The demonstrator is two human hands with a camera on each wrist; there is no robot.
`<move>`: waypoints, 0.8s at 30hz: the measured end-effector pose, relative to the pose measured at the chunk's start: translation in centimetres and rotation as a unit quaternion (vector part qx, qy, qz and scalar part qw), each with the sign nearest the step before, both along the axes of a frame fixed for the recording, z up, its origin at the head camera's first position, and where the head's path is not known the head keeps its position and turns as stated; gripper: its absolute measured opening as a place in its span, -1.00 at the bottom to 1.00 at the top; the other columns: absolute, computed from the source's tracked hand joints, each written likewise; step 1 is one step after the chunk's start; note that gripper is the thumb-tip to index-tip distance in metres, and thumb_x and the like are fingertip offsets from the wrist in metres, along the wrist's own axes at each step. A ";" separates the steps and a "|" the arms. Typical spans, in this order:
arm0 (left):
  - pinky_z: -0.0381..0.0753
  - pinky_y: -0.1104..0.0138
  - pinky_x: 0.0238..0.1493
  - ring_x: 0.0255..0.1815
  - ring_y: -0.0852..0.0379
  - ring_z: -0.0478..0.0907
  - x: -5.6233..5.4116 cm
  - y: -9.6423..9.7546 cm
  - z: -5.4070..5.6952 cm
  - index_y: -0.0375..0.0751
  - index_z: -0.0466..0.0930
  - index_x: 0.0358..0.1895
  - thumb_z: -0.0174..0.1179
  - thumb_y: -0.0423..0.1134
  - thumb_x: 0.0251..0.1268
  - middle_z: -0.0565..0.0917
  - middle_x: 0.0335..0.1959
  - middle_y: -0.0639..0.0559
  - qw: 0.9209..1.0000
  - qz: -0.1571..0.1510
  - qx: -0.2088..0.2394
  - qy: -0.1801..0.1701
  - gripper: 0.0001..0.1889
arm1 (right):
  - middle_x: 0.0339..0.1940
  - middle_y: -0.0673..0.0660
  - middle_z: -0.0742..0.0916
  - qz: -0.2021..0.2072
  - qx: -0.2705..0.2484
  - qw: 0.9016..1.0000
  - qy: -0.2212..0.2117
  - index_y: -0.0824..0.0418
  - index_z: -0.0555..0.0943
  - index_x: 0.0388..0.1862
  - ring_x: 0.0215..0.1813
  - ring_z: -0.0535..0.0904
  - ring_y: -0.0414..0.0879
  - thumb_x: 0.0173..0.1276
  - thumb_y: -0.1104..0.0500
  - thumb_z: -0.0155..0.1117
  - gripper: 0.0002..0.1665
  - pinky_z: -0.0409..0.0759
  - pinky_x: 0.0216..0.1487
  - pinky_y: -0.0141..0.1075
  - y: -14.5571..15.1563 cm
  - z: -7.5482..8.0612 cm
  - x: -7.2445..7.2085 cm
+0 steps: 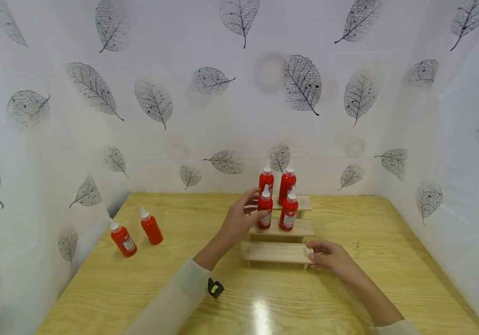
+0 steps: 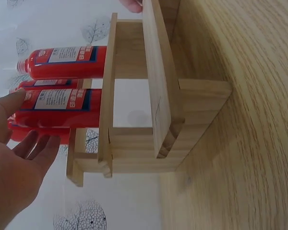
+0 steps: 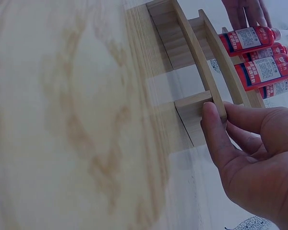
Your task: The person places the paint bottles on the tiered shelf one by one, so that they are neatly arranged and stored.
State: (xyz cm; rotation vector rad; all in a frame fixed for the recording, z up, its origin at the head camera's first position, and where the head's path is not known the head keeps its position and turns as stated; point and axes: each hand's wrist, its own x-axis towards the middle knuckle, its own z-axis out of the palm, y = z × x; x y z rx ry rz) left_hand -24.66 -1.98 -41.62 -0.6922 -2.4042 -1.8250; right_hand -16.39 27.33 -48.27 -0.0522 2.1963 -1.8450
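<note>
On the middle tier of a wooden stand, a red bottle stands in the grip of the left hand, thumb and fingers curved round it. The right hand pinches the bottom tier. Three more bottles stand there; two others are leftward on the desk.

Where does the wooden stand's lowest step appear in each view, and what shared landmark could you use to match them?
Head: the lowest step lies level, right of centre and below the middle.
Left wrist: the lowest step slants steeply through the upper middle.
Right wrist: the lowest step, nearly edge-on, is above and right of centre; the right hand pinches its lower end.
Shared landmark: the cluster of four red bottles.
</note>
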 end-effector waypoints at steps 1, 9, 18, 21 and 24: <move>0.59 0.12 0.29 0.26 -0.06 0.55 0.1 -0.3 0.0 0.05 0.34 0.47 0.34 -0.17 0.36 0.57 0.29 -0.07 1.000 0.002 0.003 0.001 -0.36 | 0.11 0.34 0.60 0.000 -0.001 1.000 -0.001 0.55 0.35 0.35 -0.02 0.67 -0.06 0.47 0.24 0.25 -0.39 0.73 0.05 -0.18 0.0 0.0 0.0; 0.58 0.03 0.28 0.22 -0.13 0.55 1.1 -4.0 -1.0 -0.03 0.42 0.41 0.36 -0.23 0.33 0.58 0.25 -0.12 0.999 0.035 0.022 0.008 -0.40 | 0.13 0.36 0.60 0.009 -0.003 1.000 0.000 0.57 0.34 0.36 -0.01 0.66 -0.05 0.49 0.24 0.23 -0.39 0.73 0.05 -0.16 -0.1 0.3 0.1; 0.57 -0.03 0.26 0.20 -0.01 0.56 3.1 -9.9 -2.2 -0.01 0.43 0.41 0.38 -0.16 0.31 0.59 0.24 -0.03 0.995 0.093 0.014 0.026 -0.40 | 0.18 0.40 0.57 0.008 0.000 1.000 0.001 0.56 0.33 0.37 0.00 0.65 -0.06 0.48 0.23 0.23 -0.38 0.73 0.05 -0.17 -0.2 0.2 0.1; 0.57 -0.01 0.27 0.19 0.01 0.56 4.0 -11.9 -2.4 -0.05 0.42 0.41 0.37 -0.14 0.31 0.58 0.25 -0.04 0.992 0.120 0.003 0.026 -0.39 | 0.18 0.40 0.57 0.006 -0.001 1.000 0.000 0.57 0.34 0.36 -0.01 0.65 -0.06 0.48 0.24 0.23 -0.38 0.74 0.04 -0.18 -0.2 0.1 0.1; 0.58 0.11 0.28 0.18 0.08 0.55 4.9 -13.9 -2.6 -0.04 0.40 0.42 0.37 -0.12 0.32 0.57 0.25 -0.02 0.989 0.148 -0.001 0.012 -0.38 | 0.16 0.40 0.57 0.005 -0.003 1.000 0.000 0.58 0.33 0.36 -0.01 0.65 -0.07 0.48 0.24 0.24 -0.38 0.74 0.04 -0.19 -0.2 0.1 0.1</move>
